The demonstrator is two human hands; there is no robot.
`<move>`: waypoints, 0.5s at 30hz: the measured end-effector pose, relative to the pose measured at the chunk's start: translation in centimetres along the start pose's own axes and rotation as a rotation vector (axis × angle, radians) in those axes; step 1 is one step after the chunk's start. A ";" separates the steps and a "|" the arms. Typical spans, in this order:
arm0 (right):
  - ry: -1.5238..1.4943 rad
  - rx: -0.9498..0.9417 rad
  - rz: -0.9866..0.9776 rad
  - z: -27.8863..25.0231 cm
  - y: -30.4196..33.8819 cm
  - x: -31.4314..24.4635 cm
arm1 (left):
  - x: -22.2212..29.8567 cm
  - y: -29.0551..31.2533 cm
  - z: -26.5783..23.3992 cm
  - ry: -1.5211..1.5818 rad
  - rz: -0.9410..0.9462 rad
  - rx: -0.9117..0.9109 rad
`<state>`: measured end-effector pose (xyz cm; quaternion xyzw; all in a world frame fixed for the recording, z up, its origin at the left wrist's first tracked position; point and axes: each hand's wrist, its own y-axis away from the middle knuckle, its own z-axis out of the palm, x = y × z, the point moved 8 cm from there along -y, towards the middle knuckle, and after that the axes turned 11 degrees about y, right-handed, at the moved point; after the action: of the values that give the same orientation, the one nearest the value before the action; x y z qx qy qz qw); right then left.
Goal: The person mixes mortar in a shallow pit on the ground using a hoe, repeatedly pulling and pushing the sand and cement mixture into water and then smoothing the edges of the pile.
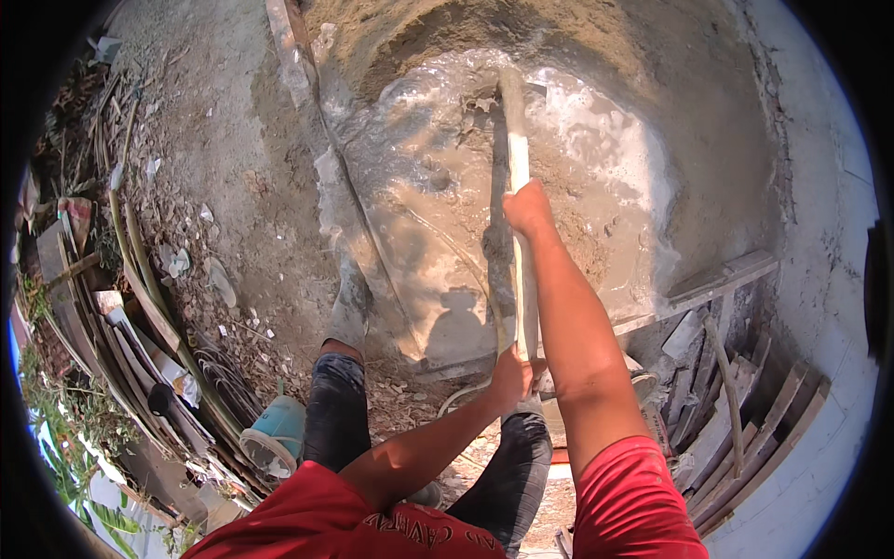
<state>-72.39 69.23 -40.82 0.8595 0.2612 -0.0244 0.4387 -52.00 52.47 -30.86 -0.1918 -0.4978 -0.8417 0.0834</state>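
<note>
Both hands on one long-handled wooden tool. Pale handle (518,154) runs near-vertically from the centre of the frame to the upper centre; its far end sits in wet grey mix (596,219), tool head mostly obscured there, type cannot be told. Right hand (529,207): closed around the handle at mid-length, above frame centre. Left hand (512,376): fingers curled round the lower end, just below frame centre. Sandy mound (568,28) borders the mix at the top. Long board (363,219) edges it at left. Light-blue bucket (286,421) tilted, lower left; stacked planks (759,438), lower right.
</note>
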 end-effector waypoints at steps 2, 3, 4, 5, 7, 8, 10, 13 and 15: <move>-0.041 0.042 0.031 1.0 3.4 7.8 | -5.5 5.7 1.5 0.006 -0.210 0.010; -0.032 -0.010 0.093 1.9 5.6 11.6 | -7.4 8.4 2.2 0.056 -0.316 0.022; -0.088 -0.079 0.168 2.9 9.2 12.8 | -9.1 11.6 1.9 0.103 -0.417 0.063; -0.106 -0.068 0.186 2.8 12.3 14.5 | -10.2 14.5 2.9 0.213 -0.527 0.100; -0.230 -0.102 0.306 4.5 16.1 20.8 | -9.5 19.2 4.4 0.090 -0.714 0.094; -0.225 -0.124 0.269 4.1 19.3 18.5 | -10.2 21.8 3.1 0.094 -0.718 0.137; -0.580 -0.088 0.326 4.1 22.9 20.8 | -10.5 24.2 2.6 -0.089 -0.677 0.078; -0.767 0.106 0.368 -2.2 24.7 21.7 | -5.6 22.2 3.5 -0.678 -0.284 -0.020; -0.927 0.237 0.402 -3.5 21.2 23.7 | -5.3 16.5 1.8 -0.759 -0.217 -0.139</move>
<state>-42.65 71.88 -29.36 0.8355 -0.1351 -0.3471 0.4040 -41.22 45.65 -18.92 -0.4407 -0.4526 -0.7466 -0.2087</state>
